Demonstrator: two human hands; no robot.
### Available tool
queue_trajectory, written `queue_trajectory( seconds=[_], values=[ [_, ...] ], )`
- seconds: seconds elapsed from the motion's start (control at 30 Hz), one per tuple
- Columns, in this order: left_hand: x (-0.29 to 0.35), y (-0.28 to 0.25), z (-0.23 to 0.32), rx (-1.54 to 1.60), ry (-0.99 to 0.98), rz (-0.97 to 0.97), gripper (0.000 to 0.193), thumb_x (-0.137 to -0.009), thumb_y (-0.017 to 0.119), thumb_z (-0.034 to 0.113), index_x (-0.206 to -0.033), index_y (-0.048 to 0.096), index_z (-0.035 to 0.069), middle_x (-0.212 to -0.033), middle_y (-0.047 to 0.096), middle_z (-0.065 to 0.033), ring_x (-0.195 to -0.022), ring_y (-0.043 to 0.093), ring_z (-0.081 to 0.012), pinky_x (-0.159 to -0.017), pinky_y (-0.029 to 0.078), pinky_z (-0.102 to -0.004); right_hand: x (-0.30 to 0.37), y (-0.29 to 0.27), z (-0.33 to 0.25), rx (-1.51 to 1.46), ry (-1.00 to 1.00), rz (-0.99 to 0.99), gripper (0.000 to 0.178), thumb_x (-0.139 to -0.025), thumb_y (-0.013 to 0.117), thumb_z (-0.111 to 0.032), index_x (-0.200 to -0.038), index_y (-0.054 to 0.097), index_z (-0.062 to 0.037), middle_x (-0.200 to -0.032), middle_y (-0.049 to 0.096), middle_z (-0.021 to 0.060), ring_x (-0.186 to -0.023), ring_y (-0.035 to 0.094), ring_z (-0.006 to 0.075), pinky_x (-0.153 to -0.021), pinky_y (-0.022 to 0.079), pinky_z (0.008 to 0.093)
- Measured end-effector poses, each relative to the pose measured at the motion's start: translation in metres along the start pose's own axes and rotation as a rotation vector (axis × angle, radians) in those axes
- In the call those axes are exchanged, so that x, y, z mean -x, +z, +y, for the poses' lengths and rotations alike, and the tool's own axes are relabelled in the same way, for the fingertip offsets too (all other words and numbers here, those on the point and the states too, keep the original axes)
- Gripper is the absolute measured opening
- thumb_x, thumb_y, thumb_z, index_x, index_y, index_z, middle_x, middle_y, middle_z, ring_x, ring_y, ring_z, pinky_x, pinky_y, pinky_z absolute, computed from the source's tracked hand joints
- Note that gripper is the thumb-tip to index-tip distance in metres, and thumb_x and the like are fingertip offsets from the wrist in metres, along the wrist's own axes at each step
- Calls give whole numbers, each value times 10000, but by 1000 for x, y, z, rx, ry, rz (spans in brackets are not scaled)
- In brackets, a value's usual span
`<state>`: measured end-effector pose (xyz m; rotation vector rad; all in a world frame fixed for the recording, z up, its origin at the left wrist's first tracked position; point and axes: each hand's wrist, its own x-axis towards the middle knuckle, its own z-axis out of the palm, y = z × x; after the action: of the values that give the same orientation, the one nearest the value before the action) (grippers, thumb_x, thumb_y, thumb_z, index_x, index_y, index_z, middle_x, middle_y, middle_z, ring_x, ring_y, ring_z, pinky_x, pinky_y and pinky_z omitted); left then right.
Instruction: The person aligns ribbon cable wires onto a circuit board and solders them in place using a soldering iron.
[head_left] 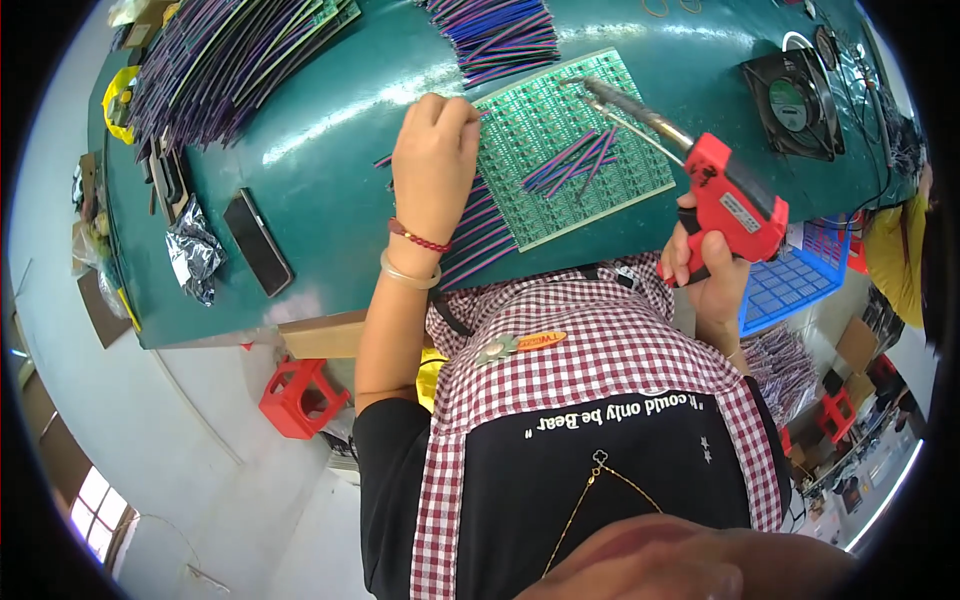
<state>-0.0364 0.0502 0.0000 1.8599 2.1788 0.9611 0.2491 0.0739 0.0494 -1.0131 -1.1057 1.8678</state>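
Observation:
My right hand [708,262] grips the handle of a red soldering gun [725,200]. Its long metal barrel points to the upper left, and the tip is over the far part of a green circuit board panel [560,120]; whether it touches cannot be made out. Closed at the panel's left edge, my left hand [436,145] pinches a thin multicoloured wire strip [383,161], which shows on both sides of the fingers. Several short wire strips [570,165] lie on the panel. More wires [485,230] stick out in a row along its left side, partly behind my wrist.
Large wire bundles lie at the far left [225,70] and far middle [500,40] of the green table [330,190]. A phone [258,243] and crumpled foil [195,250] are at left. A black fan [793,105] stands at right, above a blue crate [795,280]. Below is a red stool [300,398].

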Motion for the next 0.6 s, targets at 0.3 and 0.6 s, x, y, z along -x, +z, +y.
queue_trajectory(
  seconds=[0.3,0.6],
  values=[
    [4,2,-1,2,2,-90,53,-767,638,21,-797,598,36,-765,542,-102,-664,555,-275,-588,453,-367,-8,18,7,75,185,-12,440,-899,561,-277,-1169,475,59,-597,478,51,-435,430,96,-441,406,253],
    [3,-3,18,74,6,-107,72,-756,637,8,-806,602,45,-765,538,-101,-659,556,-278,-587,458,-361,-5,20,1,245,176,7,125,-878,608,-120,-905,584,0,-580,526,-5,-463,478,58,-435,384,217]
  ],
)
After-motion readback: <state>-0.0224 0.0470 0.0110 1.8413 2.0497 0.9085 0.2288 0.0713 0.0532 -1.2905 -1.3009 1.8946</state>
